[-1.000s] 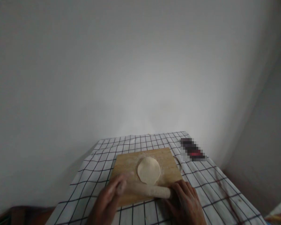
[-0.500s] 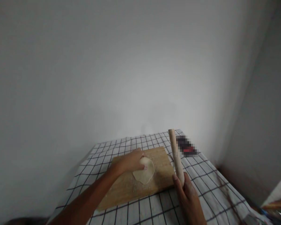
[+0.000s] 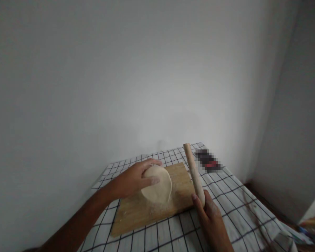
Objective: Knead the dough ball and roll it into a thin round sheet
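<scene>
A flat, round sheet of dough [image 3: 159,189] is over the wooden board [image 3: 136,217], its far-left part gripped by my left hand [image 3: 140,176]. The thumb lies on top of the dough, and the other fingers reach round its far edge, partly hidden. My right hand [image 3: 210,213] is closed around the near end of a pale wooden rolling pin [image 3: 193,168]. The pin points up and away, raised beside the board's right edge. Flour dusts the board near the dough.
A white cloth with dark checks [image 3: 231,203] covers the table. At its far right lies a dark and red item [image 3: 208,161], blurred out. The wall [image 3: 157,87] rises behind the table. Assorted items [image 3: 313,231] show at the lower right edge.
My left hand has shifted left and spread along the dough's far edge, and the dough appears larger and rounder, lifted a little. The rolling pin stays in my right hand, tilted slightly more left.
</scene>
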The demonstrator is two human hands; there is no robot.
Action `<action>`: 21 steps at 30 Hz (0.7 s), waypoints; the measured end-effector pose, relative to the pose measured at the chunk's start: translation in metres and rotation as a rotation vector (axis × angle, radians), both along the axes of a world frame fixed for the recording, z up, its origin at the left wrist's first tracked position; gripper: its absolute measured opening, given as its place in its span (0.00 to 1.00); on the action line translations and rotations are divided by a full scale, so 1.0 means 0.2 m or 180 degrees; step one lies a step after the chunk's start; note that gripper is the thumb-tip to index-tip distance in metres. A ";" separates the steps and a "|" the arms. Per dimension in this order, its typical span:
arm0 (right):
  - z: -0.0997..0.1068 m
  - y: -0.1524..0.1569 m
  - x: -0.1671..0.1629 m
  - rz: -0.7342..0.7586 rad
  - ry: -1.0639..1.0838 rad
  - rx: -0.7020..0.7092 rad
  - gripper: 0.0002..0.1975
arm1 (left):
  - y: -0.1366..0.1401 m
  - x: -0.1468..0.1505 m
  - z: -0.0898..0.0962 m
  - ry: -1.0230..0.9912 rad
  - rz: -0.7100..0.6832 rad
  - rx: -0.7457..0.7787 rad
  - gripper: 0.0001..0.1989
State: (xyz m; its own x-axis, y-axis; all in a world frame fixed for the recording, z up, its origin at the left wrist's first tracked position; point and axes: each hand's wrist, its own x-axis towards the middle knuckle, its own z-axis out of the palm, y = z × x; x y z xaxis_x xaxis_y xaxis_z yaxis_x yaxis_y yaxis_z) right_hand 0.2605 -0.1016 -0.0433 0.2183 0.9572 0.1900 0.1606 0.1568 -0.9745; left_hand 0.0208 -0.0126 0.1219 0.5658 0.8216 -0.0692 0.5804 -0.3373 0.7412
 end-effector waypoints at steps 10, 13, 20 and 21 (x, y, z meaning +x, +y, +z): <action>0.04 -0.01 0.01 0.0040 0.0030 0.0117 0.17 | 0.20 -0.04 -0.12 0.0215 0.0119 0.0079 0.23; 0.05 -0.01 0.00 0.0026 0.0089 0.0118 0.17 | 0.22 -0.09 -0.07 0.0244 0.0112 -0.0184 0.30; 0.00 0.00 0.01 0.0139 -0.0030 0.0074 0.18 | 0.25 -0.05 0.03 0.0821 -0.0954 -0.0938 0.23; -0.01 0.01 0.02 0.0175 -0.0083 0.0069 0.18 | 0.29 -0.02 0.00 0.0957 -0.1220 -0.0936 0.23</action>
